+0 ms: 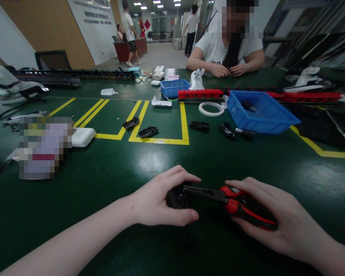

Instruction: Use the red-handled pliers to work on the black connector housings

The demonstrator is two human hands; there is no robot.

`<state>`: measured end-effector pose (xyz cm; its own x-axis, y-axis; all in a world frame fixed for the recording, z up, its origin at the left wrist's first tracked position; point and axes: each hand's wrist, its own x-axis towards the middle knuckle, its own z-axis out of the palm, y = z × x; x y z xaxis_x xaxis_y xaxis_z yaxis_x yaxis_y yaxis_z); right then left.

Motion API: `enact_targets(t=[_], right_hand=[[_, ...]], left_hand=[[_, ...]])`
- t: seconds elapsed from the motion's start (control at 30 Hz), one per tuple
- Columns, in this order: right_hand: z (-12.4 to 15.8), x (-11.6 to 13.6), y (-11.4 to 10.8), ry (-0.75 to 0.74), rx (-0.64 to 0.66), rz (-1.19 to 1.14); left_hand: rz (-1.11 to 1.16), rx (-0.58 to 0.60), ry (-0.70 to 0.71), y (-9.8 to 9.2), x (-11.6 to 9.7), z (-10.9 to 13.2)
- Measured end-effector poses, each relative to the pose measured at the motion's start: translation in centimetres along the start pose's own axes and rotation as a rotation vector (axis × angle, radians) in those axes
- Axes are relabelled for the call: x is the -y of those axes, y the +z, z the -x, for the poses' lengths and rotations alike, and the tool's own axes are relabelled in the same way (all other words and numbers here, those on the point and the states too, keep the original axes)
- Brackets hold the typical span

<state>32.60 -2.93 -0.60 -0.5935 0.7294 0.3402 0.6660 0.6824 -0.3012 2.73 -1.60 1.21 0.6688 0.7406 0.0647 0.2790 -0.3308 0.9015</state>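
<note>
My left hand (166, 199) is closed round a small black part (177, 196), fingers above it and thumb below. From the right, my right hand (276, 214) grips red-and-black pliers (232, 203). The long narrow jaws of the pliers point left, and their tips touch or overlap the black part between my left thumb and fingers. Whether the jaws are clamped on it, I cannot tell. Several similar black parts lie further up the green table, among them one inside a yellow-taped box (148, 132) and one right of it (199, 125).
A large blue bin (258, 115) holds dark pieces; a smaller blue bin (174, 89) and a white ring (211, 109) are nearby. Red strips (201, 94) cross behind. A white case (82, 137) lies left. A person (224, 57) sits opposite, hands on the table.
</note>
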Motion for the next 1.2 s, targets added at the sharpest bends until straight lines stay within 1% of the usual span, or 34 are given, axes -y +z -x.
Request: enact_targets(t=[0.07, 0.17, 0.33, 0.47, 0.6, 0.77, 0.93, 1.1, 1.2], right_hand=[[0.02, -0.17, 0.06, -0.018, 0.017, -0.015], [-0.09, -0.26, 0.01, 0.000, 0.018, -0.013], [-0.22, -0.02, -0.27, -0.017, -0.045, 0.059], [-0.10, 0.23, -0.34, -0.024, -0.070, 0.127], [0.10, -0.14, -0.20, -0.051, -0.093, 0.161], [0.11, -0.50, -0.16, -0.067, -0.084, 0.114], [-0.18, 0.10, -0.27, 0.018, -0.046, 0.036], [-0.15, -0.02, -0.24, 0.016, -0.016, 0.009], [-0.10, -0.04, -0.19, 0.047, -0.020, -0.009]], left_hand=[[-0.005, 0.022, -0.030, -0.08, -0.15, 0.02], [0.014, 0.027, -0.038, -0.07, -0.06, -0.03], [0.054, 0.005, -0.038, 0.05, 0.21, -0.13], [0.079, 0.020, -0.024, -0.04, 0.18, -0.22], [0.091, 0.030, -0.034, -0.15, 0.21, -0.24], [0.052, -0.013, -0.041, 0.00, 0.19, -0.07], [-0.004, -0.071, 0.006, 0.53, 0.50, 0.04], [-0.032, -0.061, 0.015, 0.59, 0.48, 0.04], [-0.029, -0.045, 0.010, 0.41, 0.19, 0.08]])
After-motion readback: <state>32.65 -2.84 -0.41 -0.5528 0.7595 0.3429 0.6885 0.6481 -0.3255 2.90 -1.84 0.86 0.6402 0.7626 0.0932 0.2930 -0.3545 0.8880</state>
